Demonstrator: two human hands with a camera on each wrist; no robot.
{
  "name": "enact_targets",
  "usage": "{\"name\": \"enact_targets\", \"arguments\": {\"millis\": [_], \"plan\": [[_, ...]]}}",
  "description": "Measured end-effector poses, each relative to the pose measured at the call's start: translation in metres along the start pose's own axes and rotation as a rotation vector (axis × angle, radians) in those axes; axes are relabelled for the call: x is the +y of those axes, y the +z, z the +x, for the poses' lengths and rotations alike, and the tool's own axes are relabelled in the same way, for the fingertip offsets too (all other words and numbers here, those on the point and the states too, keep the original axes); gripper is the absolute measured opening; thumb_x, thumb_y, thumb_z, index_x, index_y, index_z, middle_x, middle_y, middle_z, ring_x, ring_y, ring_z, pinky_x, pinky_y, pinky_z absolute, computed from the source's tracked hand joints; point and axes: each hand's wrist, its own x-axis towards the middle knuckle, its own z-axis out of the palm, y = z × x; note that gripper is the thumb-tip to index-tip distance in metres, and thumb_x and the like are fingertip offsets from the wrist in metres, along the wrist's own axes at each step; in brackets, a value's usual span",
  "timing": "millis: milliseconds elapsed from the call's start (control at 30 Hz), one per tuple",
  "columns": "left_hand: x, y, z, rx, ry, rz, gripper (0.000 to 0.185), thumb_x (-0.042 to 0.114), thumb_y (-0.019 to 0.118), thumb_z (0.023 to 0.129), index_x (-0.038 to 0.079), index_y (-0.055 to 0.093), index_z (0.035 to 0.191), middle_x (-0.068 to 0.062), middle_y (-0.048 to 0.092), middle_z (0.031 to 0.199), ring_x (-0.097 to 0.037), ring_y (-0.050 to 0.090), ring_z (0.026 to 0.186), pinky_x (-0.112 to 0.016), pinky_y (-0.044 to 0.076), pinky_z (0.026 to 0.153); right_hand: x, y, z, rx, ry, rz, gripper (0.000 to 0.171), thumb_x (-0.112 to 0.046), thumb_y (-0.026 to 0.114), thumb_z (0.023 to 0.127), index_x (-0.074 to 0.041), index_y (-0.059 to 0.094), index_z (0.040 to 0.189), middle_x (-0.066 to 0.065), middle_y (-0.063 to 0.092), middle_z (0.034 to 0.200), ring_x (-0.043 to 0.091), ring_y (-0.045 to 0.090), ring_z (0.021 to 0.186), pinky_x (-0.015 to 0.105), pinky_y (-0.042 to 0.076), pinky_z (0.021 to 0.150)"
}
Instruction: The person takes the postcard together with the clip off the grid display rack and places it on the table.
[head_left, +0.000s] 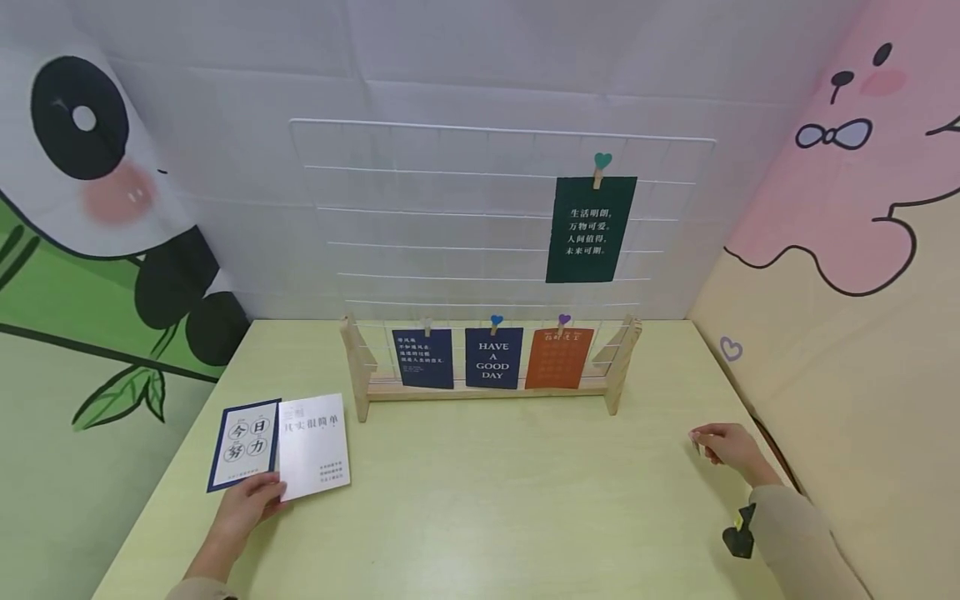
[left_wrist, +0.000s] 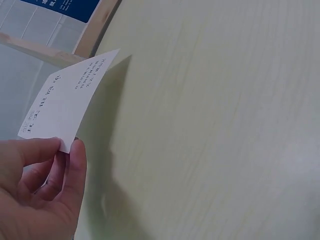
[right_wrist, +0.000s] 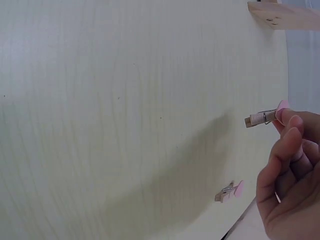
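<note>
Pale green-yellow wooden desk [head_left: 495, 483], with a wire grid [head_left: 465, 208] in a wooden stand [head_left: 487, 392] at the back. Left hand [head_left: 251, 504] pinching the lower corner of a white card [head_left: 313, 446] between thumb and fingers [left_wrist: 75, 165], card lifted off the desk at that corner in the left wrist view. Blue-bordered card [head_left: 245, 442] lying flat just beside it, on the left, edges touching or overlapping. Right hand [head_left: 723, 446] near the right desk edge, fingers curled, pinching a small wooden clip [right_wrist: 260, 119] with a pink tip, probably heart-shaped though too small to tell. Second pink clip [right_wrist: 229, 191] lying on the desk close below it. Clipped on the grid: dark green card [head_left: 591, 229] high up; dark blue card [head_left: 423, 358], blue "HAVE A GOOD DAY" card [head_left: 492, 358] and orange card [head_left: 558, 358] in a row low down.
</note>
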Motion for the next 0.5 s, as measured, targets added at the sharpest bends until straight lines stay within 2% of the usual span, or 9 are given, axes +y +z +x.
{"name": "enact_targets", "arguments": {"millis": [133, 367, 500], "plan": [[-0.001, 0.0, 0.001, 0.004, 0.0, 0.005, 0.037, 0.001, 0.055, 0.083, -0.021, 0.041, 0.109, -0.009, 0.054, 0.086, -0.01, 0.055, 0.07, -0.027, 0.05, 0.066, 0.005, 0.002, -0.002, 0.014, 0.008, -0.019, 0.028, -0.01, 0.051, 0.088, 0.015, 0.055, 0.099, 0.005, 0.052, 0.062, 0.012, 0.046, 0.053, 0.027, 0.043, 0.049], [-0.004, -0.002, 0.005, 0.007, 0.007, 0.012, 0.04, 0.0, 0.055, 0.083, -0.023, 0.038, 0.111, -0.019, 0.05, 0.094, -0.01, 0.055, 0.07, -0.027, 0.051, 0.066, 0.01, 0.003, -0.002, 0.032, 0.023, -0.054, 0.027, -0.009, 0.05, 0.088, 0.015, 0.055, 0.098, 0.005, 0.053, 0.063, 0.014, 0.047, 0.054, 0.027, 0.043, 0.05], [-0.004, -0.003, 0.007, 0.009, 0.01, -0.01, 0.041, -0.001, 0.055, 0.081, -0.024, 0.038, 0.111, -0.02, 0.049, 0.094, -0.008, 0.056, 0.068, -0.026, 0.051, 0.065, 0.015, 0.004, 0.001, 0.059, 0.043, -0.073, 0.025, -0.009, 0.05, 0.088, 0.014, 0.056, 0.096, 0.005, 0.053, 0.062, 0.015, 0.048, 0.055, 0.028, 0.043, 0.05]]}}
